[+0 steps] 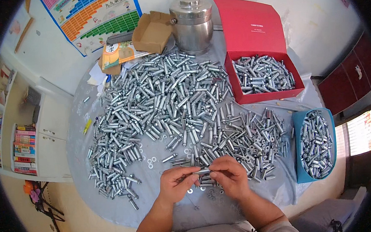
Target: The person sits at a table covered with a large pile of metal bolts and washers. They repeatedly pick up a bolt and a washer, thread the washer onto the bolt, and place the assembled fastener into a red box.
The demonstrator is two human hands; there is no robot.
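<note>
Near the front of the table, both my hands pinch one metal expansion bolt [202, 171], held roughly level between them. My left hand [175, 184] grips its left end between thumb and fingers. The right end is in the fingertips of my right hand [230, 177]. Just beyond my hands lie loose bolts, sleeves and nuts in a mixed heap [254, 142]. A larger pile of silvery expansion bolts [163, 92] spreads across the middle and left. Small washers [151, 161] are scattered left of my hands, and a few rings lie beneath them.
An open red box [268, 97] full of bolts stands at the back right. A teal container [299, 160], also full, is at the right edge. Behind the pile are a steel pot [192, 29], a cardboard box [146, 39] and a book [119, 53]. A grey cloth [115, 214] covers the round table.
</note>
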